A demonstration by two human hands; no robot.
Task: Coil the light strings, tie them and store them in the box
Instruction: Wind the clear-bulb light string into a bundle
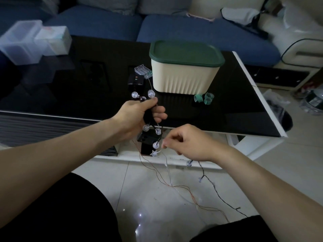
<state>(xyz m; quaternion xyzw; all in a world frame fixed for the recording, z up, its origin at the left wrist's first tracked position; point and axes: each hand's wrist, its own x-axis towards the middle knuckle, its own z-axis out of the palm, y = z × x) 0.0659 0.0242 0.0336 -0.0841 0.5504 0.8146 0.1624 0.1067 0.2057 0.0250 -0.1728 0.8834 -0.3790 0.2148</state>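
Fingers of the left hand curl tight around a bundled coil of black-wired light string with clear round bulbs, held just above the near edge of the glossy black coffee table. Bulbs stick out above and below the fist. Just right and nearer, the right hand pinches a thin pale wire between thumb and fingertip, its other fingers curled. Loose black, copper and pale strands trail across the white tiled floor. Farther on the table stands the cream ribbed plastic box with a dark green lid, closed, with green ties beside its near right corner.
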